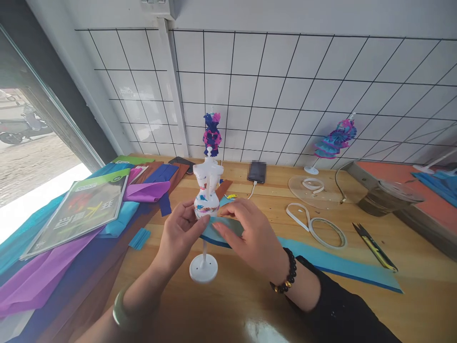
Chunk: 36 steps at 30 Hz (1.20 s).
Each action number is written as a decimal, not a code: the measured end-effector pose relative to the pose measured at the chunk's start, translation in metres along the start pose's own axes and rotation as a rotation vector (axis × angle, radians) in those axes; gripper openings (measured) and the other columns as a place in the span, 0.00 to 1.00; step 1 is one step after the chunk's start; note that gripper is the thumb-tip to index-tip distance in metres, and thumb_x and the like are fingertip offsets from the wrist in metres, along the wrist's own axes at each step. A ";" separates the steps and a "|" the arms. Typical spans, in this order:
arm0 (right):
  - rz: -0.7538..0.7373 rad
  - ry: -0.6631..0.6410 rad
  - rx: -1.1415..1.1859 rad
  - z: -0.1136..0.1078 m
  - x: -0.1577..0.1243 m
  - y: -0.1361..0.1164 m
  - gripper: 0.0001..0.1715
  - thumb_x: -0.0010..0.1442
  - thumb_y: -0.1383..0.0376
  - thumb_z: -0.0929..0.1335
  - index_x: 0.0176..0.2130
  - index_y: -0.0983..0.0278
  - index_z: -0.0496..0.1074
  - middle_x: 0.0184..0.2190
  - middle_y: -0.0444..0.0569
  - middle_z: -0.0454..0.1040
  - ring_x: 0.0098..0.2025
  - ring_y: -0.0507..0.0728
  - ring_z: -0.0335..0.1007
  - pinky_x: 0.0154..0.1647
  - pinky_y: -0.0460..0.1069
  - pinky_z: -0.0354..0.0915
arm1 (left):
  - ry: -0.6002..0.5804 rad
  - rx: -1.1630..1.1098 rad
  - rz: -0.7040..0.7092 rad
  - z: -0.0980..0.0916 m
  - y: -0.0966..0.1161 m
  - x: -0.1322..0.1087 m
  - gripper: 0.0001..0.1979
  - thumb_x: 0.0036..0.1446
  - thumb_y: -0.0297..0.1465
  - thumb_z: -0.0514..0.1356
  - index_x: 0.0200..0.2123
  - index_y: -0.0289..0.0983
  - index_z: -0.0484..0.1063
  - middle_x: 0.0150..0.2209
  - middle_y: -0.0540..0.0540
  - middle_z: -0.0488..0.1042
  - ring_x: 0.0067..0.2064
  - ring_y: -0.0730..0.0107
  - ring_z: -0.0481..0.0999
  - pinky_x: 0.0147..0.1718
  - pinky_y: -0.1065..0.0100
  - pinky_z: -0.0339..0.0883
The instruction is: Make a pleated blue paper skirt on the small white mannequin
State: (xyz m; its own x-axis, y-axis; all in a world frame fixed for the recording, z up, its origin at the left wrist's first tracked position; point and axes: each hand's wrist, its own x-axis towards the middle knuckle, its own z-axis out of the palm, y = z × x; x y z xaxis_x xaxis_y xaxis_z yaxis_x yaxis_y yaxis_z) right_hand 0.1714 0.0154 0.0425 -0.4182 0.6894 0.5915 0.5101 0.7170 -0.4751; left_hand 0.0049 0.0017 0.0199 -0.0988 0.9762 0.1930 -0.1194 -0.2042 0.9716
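Your left hand (pixel 180 233) gripped the mannequin (pixel 207 178), axis vertical; your right hand (pixel 250 233), palm down, pinched the teal strip (pixel 339 267), trailing rightward.

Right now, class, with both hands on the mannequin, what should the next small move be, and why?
Probably wrap the blue paper strip round the mannequin at its waist. The left hand steadies it, the right hand holds the strip's end against it, and the rest lies flat on the table.

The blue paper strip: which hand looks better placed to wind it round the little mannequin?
Probably the right hand: its fingers lie on the blue strip, while the left hand pinches the mannequin at its waist.
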 end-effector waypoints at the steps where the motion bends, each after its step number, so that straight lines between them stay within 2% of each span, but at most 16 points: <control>1: -0.078 0.027 -0.047 0.000 0.000 -0.001 0.08 0.60 0.61 0.66 0.38 0.63 0.67 0.37 0.51 0.72 0.41 0.57 0.65 0.41 0.52 0.62 | 0.014 -0.005 -0.007 -0.001 -0.001 0.001 0.20 0.50 0.36 0.65 0.44 0.36 0.66 0.39 0.44 0.78 0.38 0.64 0.76 0.34 0.68 0.67; 4: -0.288 0.038 -0.214 0.004 -0.002 -0.005 0.11 0.60 0.58 0.66 0.38 0.64 0.68 0.40 0.53 0.71 0.45 0.60 0.63 0.45 0.56 0.60 | 0.051 -0.014 -0.036 -0.003 -0.002 0.004 0.18 0.50 0.36 0.64 0.42 0.36 0.66 0.36 0.46 0.78 0.37 0.66 0.76 0.34 0.69 0.67; 6: -0.374 0.038 -0.321 0.008 -0.004 -0.007 0.07 0.60 0.62 0.66 0.37 0.64 0.69 0.39 0.51 0.72 0.44 0.59 0.63 0.44 0.56 0.59 | 0.054 -0.020 -0.054 -0.003 -0.002 0.004 0.17 0.50 0.36 0.65 0.41 0.36 0.66 0.34 0.47 0.77 0.37 0.67 0.76 0.35 0.69 0.67; 7: -0.400 0.047 -0.365 0.010 -0.005 -0.008 0.04 0.61 0.66 0.65 0.36 0.63 0.70 0.37 0.50 0.72 0.43 0.58 0.64 0.43 0.55 0.58 | 0.047 -0.021 -0.065 -0.002 -0.002 0.003 0.17 0.49 0.36 0.65 0.41 0.36 0.66 0.34 0.47 0.77 0.37 0.67 0.75 0.35 0.68 0.67; 10: -0.444 0.075 -0.446 0.015 -0.008 -0.008 0.09 0.61 0.73 0.62 0.35 0.63 0.71 0.32 0.49 0.71 0.39 0.56 0.63 0.40 0.53 0.57 | 0.017 -0.010 -0.099 0.000 -0.002 0.002 0.18 0.49 0.36 0.65 0.42 0.36 0.65 0.34 0.47 0.77 0.36 0.66 0.75 0.34 0.67 0.67; 15: -0.505 0.078 -0.444 0.018 -0.009 -0.005 0.10 0.60 0.73 0.63 0.29 0.64 0.70 0.26 0.46 0.68 0.33 0.54 0.60 0.37 0.52 0.54 | -0.012 -0.038 -0.111 -0.002 -0.005 0.004 0.17 0.50 0.35 0.64 0.41 0.36 0.66 0.33 0.47 0.75 0.36 0.67 0.74 0.34 0.69 0.65; 20: -0.526 0.062 -0.443 0.019 -0.009 -0.003 0.11 0.60 0.72 0.63 0.28 0.63 0.70 0.27 0.46 0.68 0.33 0.54 0.59 0.36 0.52 0.54 | -0.005 -0.165 -0.170 -0.005 -0.006 0.008 0.15 0.49 0.34 0.65 0.39 0.36 0.68 0.30 0.50 0.75 0.28 0.74 0.70 0.27 0.72 0.62; 27: -0.539 0.041 -0.439 0.023 -0.009 0.000 0.12 0.59 0.73 0.63 0.26 0.64 0.70 0.24 0.45 0.68 0.32 0.54 0.60 0.37 0.53 0.54 | -0.023 -0.203 -0.184 -0.005 -0.009 0.009 0.16 0.51 0.34 0.64 0.42 0.35 0.68 0.35 0.46 0.76 0.33 0.72 0.73 0.32 0.71 0.65; 32: -0.537 -0.023 -0.333 0.020 -0.008 0.003 0.08 0.58 0.72 0.63 0.32 0.64 0.70 0.30 0.47 0.72 0.35 0.55 0.63 0.39 0.54 0.56 | 0.025 -0.127 -0.143 -0.006 -0.010 0.010 0.17 0.49 0.35 0.65 0.41 0.36 0.69 0.30 0.49 0.76 0.28 0.75 0.71 0.27 0.73 0.63; 34: -0.491 -0.026 -0.222 0.017 -0.007 0.005 0.07 0.57 0.71 0.63 0.36 0.64 0.69 0.34 0.48 0.72 0.38 0.56 0.64 0.41 0.55 0.57 | 0.034 -0.090 -0.118 -0.007 -0.009 0.010 0.17 0.49 0.36 0.65 0.42 0.36 0.69 0.31 0.49 0.76 0.28 0.75 0.71 0.25 0.74 0.63; 36: -0.370 0.018 -0.112 0.013 -0.004 0.006 0.06 0.57 0.69 0.64 0.38 0.65 0.68 0.37 0.51 0.72 0.41 0.58 0.64 0.42 0.55 0.58 | 0.027 -0.057 -0.106 -0.007 -0.008 0.011 0.19 0.49 0.36 0.65 0.43 0.35 0.68 0.33 0.47 0.77 0.30 0.73 0.73 0.27 0.73 0.64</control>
State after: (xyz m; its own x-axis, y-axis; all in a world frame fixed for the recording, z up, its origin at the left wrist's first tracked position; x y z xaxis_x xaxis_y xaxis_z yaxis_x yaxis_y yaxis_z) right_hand 0.1664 0.0181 0.0286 -0.5764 0.3834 0.7216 0.4066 0.9006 -0.1537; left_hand -0.0020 0.0131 0.0129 -0.1086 0.9905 0.0848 -0.1866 -0.1040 0.9769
